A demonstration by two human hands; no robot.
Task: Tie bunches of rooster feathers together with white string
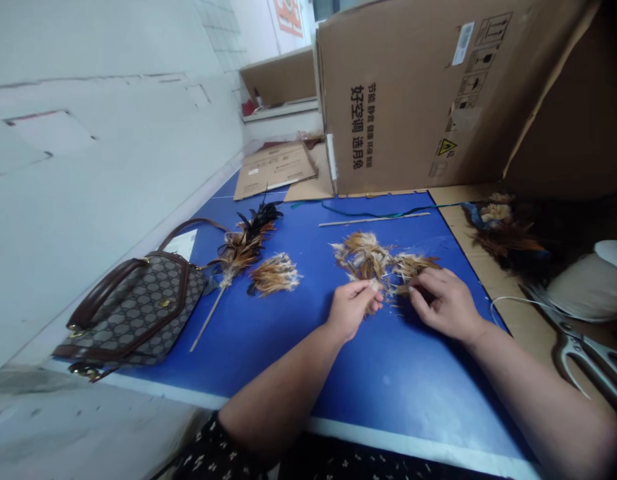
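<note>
Left hand [349, 308]: fingers curled, thumb and forefinger pinched on a few feathers at the near edge of the feather pile [364, 257]. Right hand [444, 301]: resting on the blue mat [388, 373], fingertips closed lightly on the pile's right side.

Feather pile: brown and tan, loose, lying on the mat just ahead of both hands. Judged very light, soft in the vane, springy but breakable in the quill; likely to scatter at a draught. Best taken by the quill ends, in a gentle pinch.

Small feather bundle [274, 274]: left of the pile, apart.
Feathered stick [236, 257]: beside it, dark plumes at the far end.
Handbag [138, 310]: far left.
Scissors [583, 347]: right.
Cardboard box [413, 93]: beyond the mat.
</note>
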